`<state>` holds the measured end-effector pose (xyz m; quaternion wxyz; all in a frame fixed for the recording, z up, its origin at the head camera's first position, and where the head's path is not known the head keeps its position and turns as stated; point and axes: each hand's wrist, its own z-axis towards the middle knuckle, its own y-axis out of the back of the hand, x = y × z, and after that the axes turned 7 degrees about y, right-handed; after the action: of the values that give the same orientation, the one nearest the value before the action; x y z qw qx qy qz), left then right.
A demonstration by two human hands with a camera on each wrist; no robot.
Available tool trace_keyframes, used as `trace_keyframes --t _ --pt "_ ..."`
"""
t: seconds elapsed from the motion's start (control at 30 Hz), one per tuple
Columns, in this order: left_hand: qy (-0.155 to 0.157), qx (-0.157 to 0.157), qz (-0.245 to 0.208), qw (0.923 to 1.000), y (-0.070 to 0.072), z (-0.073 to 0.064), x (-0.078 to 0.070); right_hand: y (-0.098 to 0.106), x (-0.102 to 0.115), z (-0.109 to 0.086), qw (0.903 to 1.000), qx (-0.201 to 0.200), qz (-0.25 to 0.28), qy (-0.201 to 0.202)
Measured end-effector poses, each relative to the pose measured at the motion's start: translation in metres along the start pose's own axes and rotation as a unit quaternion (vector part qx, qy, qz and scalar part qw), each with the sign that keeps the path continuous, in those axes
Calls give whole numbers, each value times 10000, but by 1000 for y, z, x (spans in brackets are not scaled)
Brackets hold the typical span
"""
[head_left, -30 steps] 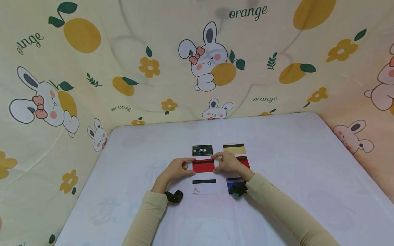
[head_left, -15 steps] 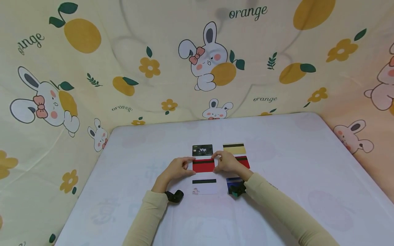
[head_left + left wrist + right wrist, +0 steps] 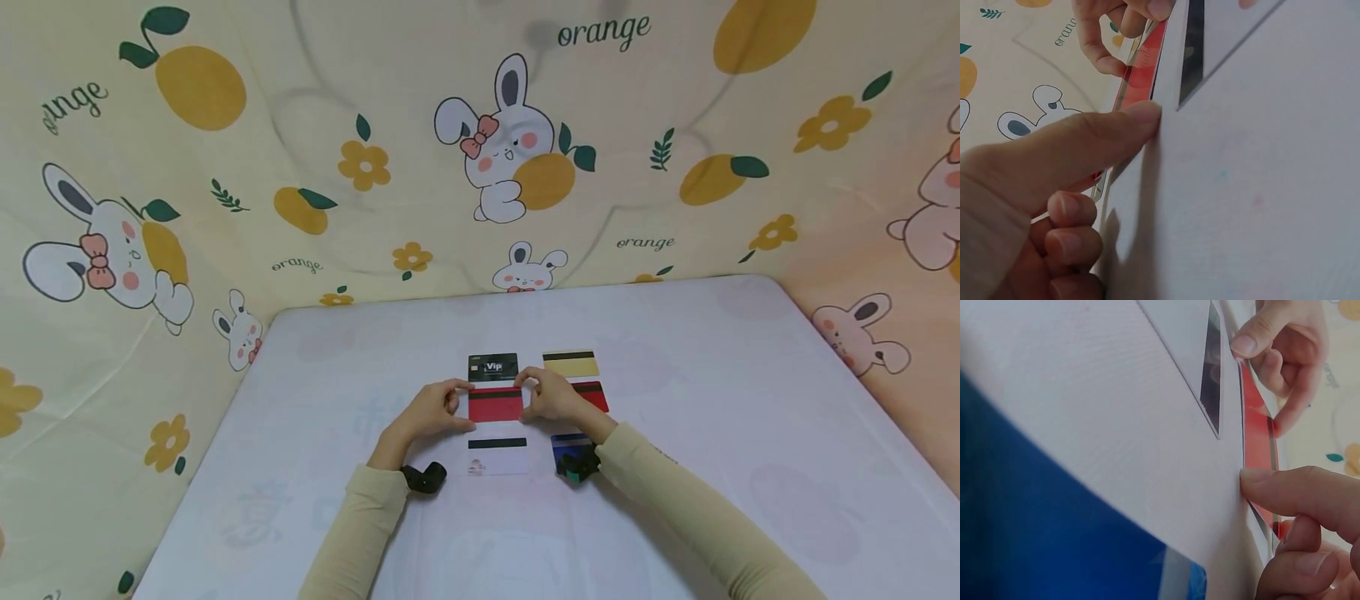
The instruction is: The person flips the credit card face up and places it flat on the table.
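- We see the red card [image 3: 495, 407], glossy, thin and oblong with a dark stripe along its far side, at the middle of the left column on the table [image 3: 675, 350]; we cannot tell whether it lies fully flat.
- The left hand [image 3: 431, 410] pinches its left end, thumb at the near edge and index finger at the far one, other fingers curled in.
- The right hand [image 3: 553, 397] pinches its right end the same way.
- Just beyond it we find the black card [image 3: 493, 367], marked "Vip"; on its near side, the white card [image 3: 498, 458] with a black stripe.
- In the right column we see the gold card [image 3: 572, 364] farthest, then a second red card [image 3: 592, 395] partly behind the right hand, and the blue card [image 3: 566, 445] nearest, partly covered by a wrist camera [image 3: 577, 465].
- The tabletop is white and smooth, with rounded far corners and faint printed patches.
- Behind it we see a creased yellow cloth [image 3: 405, 50] printed with rabbits, oranges and flowers.
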<state>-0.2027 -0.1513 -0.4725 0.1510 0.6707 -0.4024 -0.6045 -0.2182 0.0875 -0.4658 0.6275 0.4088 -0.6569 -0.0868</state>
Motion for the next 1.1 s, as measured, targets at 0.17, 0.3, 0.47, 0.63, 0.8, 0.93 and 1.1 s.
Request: trace_keyframes --t 0.17,0.3,0.47,0.63,0.8,0.93,1.1 --pt "-72 -19 -23 10000 0 3 0 0 -1 2 10000 30 16 -42" --pt "-218 -51 28 9997 1 3 0 1 -2 2 10000 62 16 -49" --pt "-342 8 -14 9994 3 2 1 1 -4 2 9999 83 63 -50" --pt "-340 92 -141 9993 5 1 0 1 -4 1 9998 137 90 -75" --pt "-319 113 -266 9991 7 1 -1 3 -4 -2 9997 150 141 120" --pt "-376 153 -329 9986 7 1 0 5 -4 -4 9993 136 246 243" --pt "-425 163 -272 9986 7 2 2 5 -4 -6 9988 176 362 292"
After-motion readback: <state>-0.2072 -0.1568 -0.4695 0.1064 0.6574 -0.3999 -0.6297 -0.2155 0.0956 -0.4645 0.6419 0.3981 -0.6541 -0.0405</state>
